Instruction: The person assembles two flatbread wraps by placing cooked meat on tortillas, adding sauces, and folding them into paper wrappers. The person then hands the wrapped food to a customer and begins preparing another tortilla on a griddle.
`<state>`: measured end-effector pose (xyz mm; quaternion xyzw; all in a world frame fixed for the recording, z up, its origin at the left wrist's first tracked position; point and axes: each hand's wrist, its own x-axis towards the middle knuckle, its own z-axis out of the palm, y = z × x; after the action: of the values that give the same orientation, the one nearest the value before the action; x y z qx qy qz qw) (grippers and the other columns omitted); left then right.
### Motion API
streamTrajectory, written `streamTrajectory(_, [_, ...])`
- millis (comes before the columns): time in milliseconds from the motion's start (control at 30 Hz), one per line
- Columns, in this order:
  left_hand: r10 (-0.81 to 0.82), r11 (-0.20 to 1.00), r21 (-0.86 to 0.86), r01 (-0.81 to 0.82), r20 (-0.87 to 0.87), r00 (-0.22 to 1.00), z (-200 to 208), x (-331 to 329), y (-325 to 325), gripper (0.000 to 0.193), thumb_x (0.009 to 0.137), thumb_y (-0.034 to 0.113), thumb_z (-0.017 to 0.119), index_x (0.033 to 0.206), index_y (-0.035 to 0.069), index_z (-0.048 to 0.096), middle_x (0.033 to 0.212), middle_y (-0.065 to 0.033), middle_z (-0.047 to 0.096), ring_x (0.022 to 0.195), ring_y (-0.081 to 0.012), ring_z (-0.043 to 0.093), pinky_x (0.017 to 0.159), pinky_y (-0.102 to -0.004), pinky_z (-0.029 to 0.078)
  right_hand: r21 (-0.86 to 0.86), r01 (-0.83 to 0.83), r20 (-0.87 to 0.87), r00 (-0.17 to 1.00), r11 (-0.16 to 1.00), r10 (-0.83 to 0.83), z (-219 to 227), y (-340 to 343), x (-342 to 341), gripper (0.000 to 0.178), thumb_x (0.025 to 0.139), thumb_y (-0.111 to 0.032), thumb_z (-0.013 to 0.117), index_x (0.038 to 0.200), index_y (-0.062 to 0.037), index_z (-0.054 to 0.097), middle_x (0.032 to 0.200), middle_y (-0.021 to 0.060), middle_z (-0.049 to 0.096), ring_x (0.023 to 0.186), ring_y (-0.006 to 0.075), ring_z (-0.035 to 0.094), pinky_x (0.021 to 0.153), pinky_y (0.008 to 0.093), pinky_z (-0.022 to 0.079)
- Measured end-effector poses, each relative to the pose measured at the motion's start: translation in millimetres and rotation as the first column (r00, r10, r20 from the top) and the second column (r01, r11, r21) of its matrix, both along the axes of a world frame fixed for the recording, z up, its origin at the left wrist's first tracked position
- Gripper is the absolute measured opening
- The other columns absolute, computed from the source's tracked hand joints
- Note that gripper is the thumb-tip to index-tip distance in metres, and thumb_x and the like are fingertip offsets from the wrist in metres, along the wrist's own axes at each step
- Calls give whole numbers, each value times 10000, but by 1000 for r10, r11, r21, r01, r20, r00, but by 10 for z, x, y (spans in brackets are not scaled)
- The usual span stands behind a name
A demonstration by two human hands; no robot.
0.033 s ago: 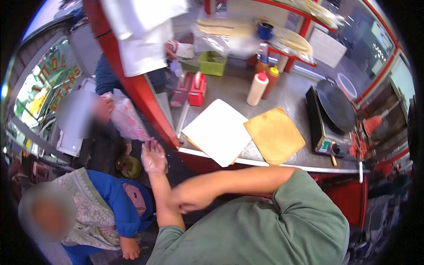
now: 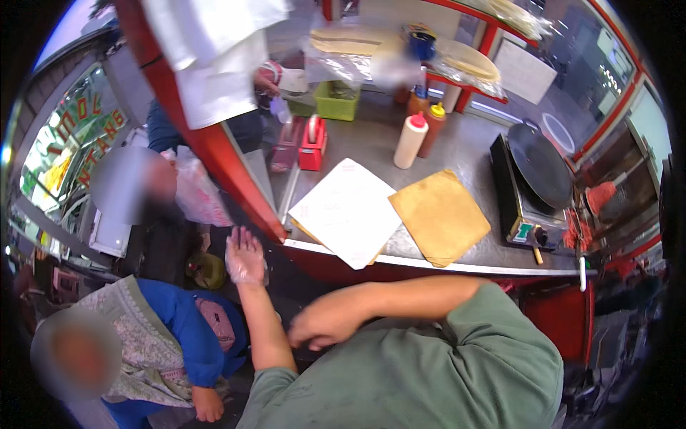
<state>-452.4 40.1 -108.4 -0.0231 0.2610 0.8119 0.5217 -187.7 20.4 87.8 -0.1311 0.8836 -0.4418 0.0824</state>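
My left hand (image 2: 246, 257), in a clear plastic glove, is held out palm up beyond the counter's left end. Its fingers are spread and it holds nothing. My bare right hand (image 2: 330, 320) hangs beside my left forearm, its fingers loosely bent and slightly apart, with nothing visible in them. Nearest to the left hand is a thin white-and-pink plastic bag (image 2: 202, 189) by a person. A white paper sheet (image 2: 346, 214) lies on the counter beside a stack of brown paper (image 2: 441, 218); more brown paper shows under the white sheet's edge.
A black pan (image 2: 541, 168) sits on a gas burner (image 2: 525, 229) at the right. Two squeeze bottles, one white (image 2: 411, 143) and one brown (image 2: 432, 132), stand behind the papers. A red tape dispenser (image 2: 313, 146) and green basket (image 2: 337, 101) are farther back. A person in blue sleeves (image 2: 196, 336) is close at the left.
My right hand has moved slightly right, away from the left forearm. The left hand's fingers stand straighter. The whole view has shifted a little.
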Motion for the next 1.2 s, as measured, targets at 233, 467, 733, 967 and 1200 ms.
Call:
streamTrajectory(233, [-283,823,-530,205,-71,956,-465,967,-864,267,982,349,718,1152,145,684,1035,17,678,899,-102,631,786,-243,521,-67,926,280,376,372,-883,-554,265,2234,303,969,-228,702,1187,-16,707,1109,170,739,1031,343,695,929,445,552])
streamTrajectory(467, [-754,597,-403,694,-578,312,387,2996,-882,263,1057,312,636,1089,55,681,825,-28,663,698,-122,631,633,-276,510,138,914,-465,-281,-382,-840,-1205,1382,3602,333,948,-207,690,1200,10,709,1123,196,747,955,395,711,914,474,553])
streamTrajectory(733, [-174,978,-209,-20,-755,-633,509,4028,115,246,933,260,720,1110,89,709,971,-134,705,916,-314,702,818,-448,559,42,848,-199,-511,-529,-836,-1403,3190,3491,319,931,-202,703,1227,-98,756,1160,169,757,1045,358,721,937,454,559])
streamTrajectory(967, [-348,931,-336,-140,-710,-612,583,4167,-62,265,968,293,652,1143,98,698,1102,-153,706,1063,-367,674,954,-482,533,490,721,-247,-424,-490,-871,-1392,3416,3079,250,990,-203,584,1001,-106,813,1079,119,786,1030,320,755,839,469,605])
streamTrajectory(1200, [-172,969,-245,38,-776,-607,326,4200,81,313,989,297,606,1178,57,674,1144,-156,665,1104,-357,644,1003,-458,522,91,829,-379,-483,-552,-789,-1586,3581,3460,120,971,-134,625,965,-55,714,927,106,753,842,252,725,750,398,559])
